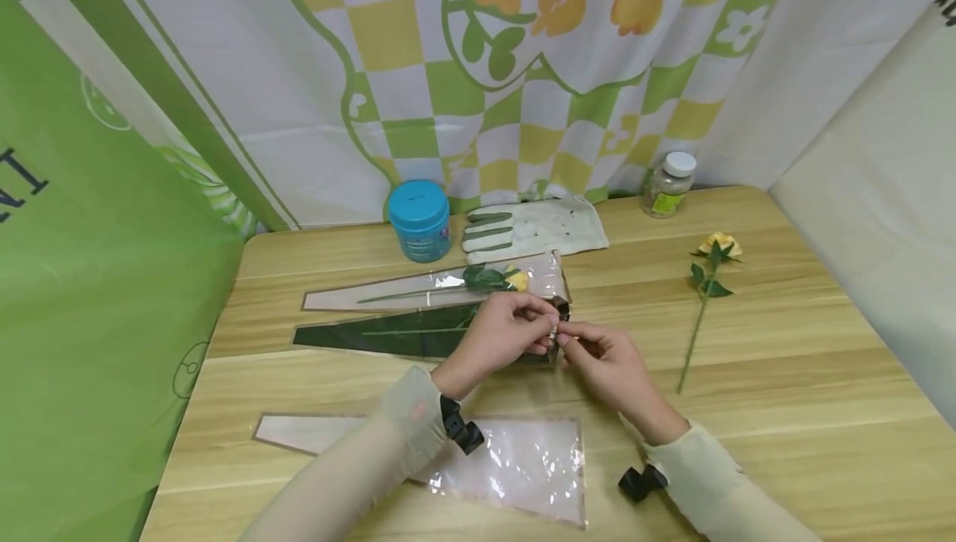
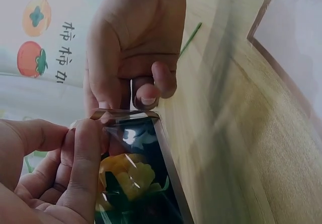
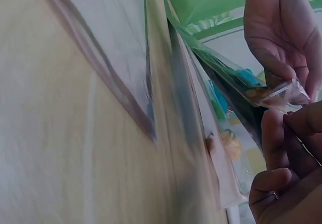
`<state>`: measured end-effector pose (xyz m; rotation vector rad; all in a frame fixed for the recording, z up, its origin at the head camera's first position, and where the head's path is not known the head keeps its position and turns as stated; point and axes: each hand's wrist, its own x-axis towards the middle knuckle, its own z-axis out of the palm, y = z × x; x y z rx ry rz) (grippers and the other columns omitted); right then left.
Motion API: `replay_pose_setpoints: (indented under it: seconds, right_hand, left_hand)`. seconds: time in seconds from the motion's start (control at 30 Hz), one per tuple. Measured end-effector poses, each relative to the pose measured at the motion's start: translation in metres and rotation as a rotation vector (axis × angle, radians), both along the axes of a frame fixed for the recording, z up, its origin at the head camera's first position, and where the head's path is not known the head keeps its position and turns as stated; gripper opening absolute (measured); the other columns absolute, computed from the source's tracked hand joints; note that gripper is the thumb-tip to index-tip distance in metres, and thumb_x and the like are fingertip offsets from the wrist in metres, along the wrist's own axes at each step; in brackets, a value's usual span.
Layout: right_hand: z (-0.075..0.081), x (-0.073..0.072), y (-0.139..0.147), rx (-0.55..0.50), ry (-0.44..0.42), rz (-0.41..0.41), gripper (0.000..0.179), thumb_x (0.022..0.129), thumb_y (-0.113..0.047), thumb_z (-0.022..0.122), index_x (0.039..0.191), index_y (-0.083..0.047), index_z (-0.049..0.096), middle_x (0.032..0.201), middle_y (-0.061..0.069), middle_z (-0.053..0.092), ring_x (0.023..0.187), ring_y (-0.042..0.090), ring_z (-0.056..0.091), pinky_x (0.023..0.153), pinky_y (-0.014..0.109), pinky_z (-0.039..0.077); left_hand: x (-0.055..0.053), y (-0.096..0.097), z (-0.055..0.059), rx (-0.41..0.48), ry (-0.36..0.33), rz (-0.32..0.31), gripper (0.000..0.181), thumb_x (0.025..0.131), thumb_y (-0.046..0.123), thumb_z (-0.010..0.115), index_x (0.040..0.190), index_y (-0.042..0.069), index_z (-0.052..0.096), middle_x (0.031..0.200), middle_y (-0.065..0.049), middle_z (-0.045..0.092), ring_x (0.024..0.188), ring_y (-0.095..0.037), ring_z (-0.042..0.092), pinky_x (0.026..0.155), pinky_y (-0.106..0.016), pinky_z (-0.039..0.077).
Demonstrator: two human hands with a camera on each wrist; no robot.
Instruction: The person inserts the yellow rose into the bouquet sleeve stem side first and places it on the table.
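A dark green tapered flower sleeve (image 1: 403, 340) with a clear front lies across the table, its wide end at the right. In the left wrist view a yellow rose (image 2: 133, 176) shows inside it, behind the clear film. My left hand (image 1: 502, 330) pinches the sleeve's wide end between thumb and fingers. Facing it, my right hand (image 1: 608, 362) pinches the same edge with thumb and index finger. The fingertips of both hands nearly meet there. The right wrist view shows the film (image 3: 282, 95) bunched between the fingertips; the left hand partly covers the rose from above.
Behind lies a pale sleeve (image 1: 388, 289) holding another yellow rose (image 1: 515, 279); a flat pale sleeve (image 1: 515, 467) lies in front. A single yellow rose (image 1: 702, 310) rests at the right. Along the back stand a blue tub (image 1: 420, 222), a glove (image 1: 538, 227) and a white-capped jar (image 1: 670, 185).
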<state>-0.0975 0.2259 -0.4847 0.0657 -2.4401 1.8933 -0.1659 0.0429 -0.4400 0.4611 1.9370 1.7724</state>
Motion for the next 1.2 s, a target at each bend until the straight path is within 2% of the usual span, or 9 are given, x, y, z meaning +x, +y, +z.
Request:
replay_pose_setpoints:
  seconds: [0.13, 0.33, 0.4, 0.53, 0.6, 0.73, 0.9, 1.1, 1.2]
  right_hand:
    - [0.001, -0.001, -0.001, 0.012, 0.021, 0.044, 0.024, 0.1, -0.003, 0.064, 0.123, 0.003, 0.07, 0.114, 0.018, 0.071, 0.076, 0.035, 0.069, 0.07, 0.032, 0.063]
    - [0.002, -0.007, -0.003, 0.016, 0.05, 0.187, 0.027, 0.102, 0.002, 0.055, 0.127, 0.007, 0.066, 0.107, 0.016, 0.072, 0.08, 0.039, 0.069, 0.077, 0.037, 0.063]
    - [0.002, -0.008, -0.001, 0.046, 0.05, 0.199, 0.027, 0.103, 0.001, 0.055, 0.127, 0.006, 0.066, 0.102, 0.015, 0.072, 0.08, 0.038, 0.068, 0.076, 0.034, 0.062]
    - [0.003, -0.007, 0.007, 0.128, 0.058, 0.186, 0.023, 0.104, -0.005, 0.057, 0.122, -0.003, 0.071, 0.104, 0.007, 0.073, 0.083, 0.034, 0.068, 0.073, 0.027, 0.059]
    - [0.002, -0.006, 0.011, 0.136, 0.059, 0.194, 0.022, 0.104, -0.005, 0.057, 0.119, -0.005, 0.073, 0.106, 0.006, 0.074, 0.084, 0.033, 0.068, 0.072, 0.027, 0.059]
    - [0.0, -0.005, 0.015, 0.089, 0.015, 0.196, 0.022, 0.105, -0.006, 0.056, 0.12, -0.003, 0.071, 0.111, 0.008, 0.073, 0.084, 0.035, 0.068, 0.072, 0.032, 0.062]
    - [0.003, -0.009, 0.013, 0.009, -0.088, 0.162, 0.03, 0.107, -0.01, 0.053, 0.132, 0.0, 0.064, 0.115, 0.014, 0.071, 0.087, 0.032, 0.069, 0.081, 0.036, 0.06]
    - [0.002, -0.016, 0.006, -0.078, -0.15, 0.271, 0.036, 0.108, -0.005, 0.043, 0.14, 0.006, 0.054, 0.117, 0.02, 0.064, 0.087, 0.031, 0.069, 0.084, 0.039, 0.059]
    - [0.001, -0.017, 0.006, -0.075, -0.157, 0.271, 0.036, 0.107, -0.004, 0.042, 0.139, 0.006, 0.055, 0.114, 0.019, 0.063, 0.088, 0.029, 0.067, 0.083, 0.037, 0.058]
  left_hand:
    - [-0.001, -0.004, 0.0, 0.006, -0.002, 0.003, 0.015, 0.097, 0.005, 0.068, 0.106, -0.006, 0.073, 0.087, -0.008, 0.074, 0.071, -0.019, 0.07, 0.066, -0.033, 0.065]
    - [0.001, -0.008, 0.001, 0.007, 0.006, 0.015, 0.014, 0.097, 0.006, 0.068, 0.105, -0.005, 0.073, 0.086, -0.008, 0.074, 0.071, -0.019, 0.071, 0.066, -0.033, 0.065]
    - [0.0, -0.01, 0.001, -0.002, 0.017, 0.023, 0.015, 0.097, 0.007, 0.068, 0.105, -0.004, 0.073, 0.086, -0.008, 0.074, 0.071, -0.019, 0.071, 0.066, -0.033, 0.065]
    - [-0.002, -0.015, 0.0, -0.028, 0.04, 0.043, 0.017, 0.097, 0.008, 0.069, 0.107, -0.004, 0.073, 0.085, -0.009, 0.073, 0.07, -0.019, 0.071, 0.065, -0.033, 0.064]
    - [-0.003, -0.016, 0.0, -0.04, 0.053, 0.051, 0.017, 0.097, 0.008, 0.069, 0.107, -0.004, 0.073, 0.083, -0.009, 0.073, 0.068, -0.019, 0.07, 0.064, -0.033, 0.064]
    - [-0.004, -0.016, -0.002, -0.052, 0.056, 0.054, 0.015, 0.096, 0.008, 0.069, 0.105, -0.004, 0.074, 0.079, -0.009, 0.072, 0.066, -0.018, 0.07, 0.063, -0.032, 0.064]
    - [-0.002, -0.008, -0.002, -0.035, 0.021, 0.057, 0.012, 0.096, 0.007, 0.071, 0.103, -0.002, 0.075, 0.078, -0.009, 0.072, 0.065, -0.018, 0.071, 0.063, -0.033, 0.065]
    - [0.003, 0.0, -0.001, -0.002, 0.009, 0.06, 0.009, 0.095, 0.005, 0.07, 0.1, -0.001, 0.075, 0.079, -0.008, 0.073, 0.063, -0.017, 0.07, 0.062, -0.032, 0.064]
    - [0.004, 0.001, -0.001, 0.022, -0.001, 0.065, 0.009, 0.096, 0.005, 0.07, 0.101, -0.002, 0.075, 0.08, -0.009, 0.073, 0.064, -0.016, 0.07, 0.063, -0.033, 0.064]
